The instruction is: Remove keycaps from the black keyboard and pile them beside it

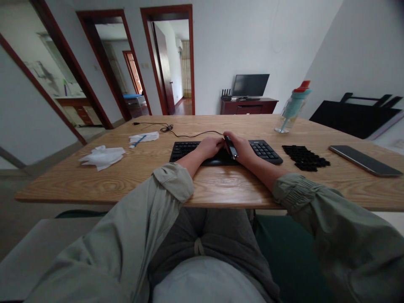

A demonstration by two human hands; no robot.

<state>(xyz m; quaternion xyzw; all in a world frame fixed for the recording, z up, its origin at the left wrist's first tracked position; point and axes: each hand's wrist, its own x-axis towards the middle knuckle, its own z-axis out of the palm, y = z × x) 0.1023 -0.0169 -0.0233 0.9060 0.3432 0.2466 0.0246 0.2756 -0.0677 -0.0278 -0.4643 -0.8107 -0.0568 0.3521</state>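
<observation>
A black keyboard lies in the middle of the wooden table, its cable running off to the back left. My left hand rests on the keyboard's middle with fingers curled; what they press on is hidden. My right hand is closed around a slim dark tool with a pale tip, held upright over the keys just beside my left hand. A pile of loose black keycaps lies on the table to the right of the keyboard.
Crumpled white tissue and another tissue with a blue swab lie at the left. A teal water bottle stands at the back right. A dark phone lies at the far right. Doorways and a monitor stand behind.
</observation>
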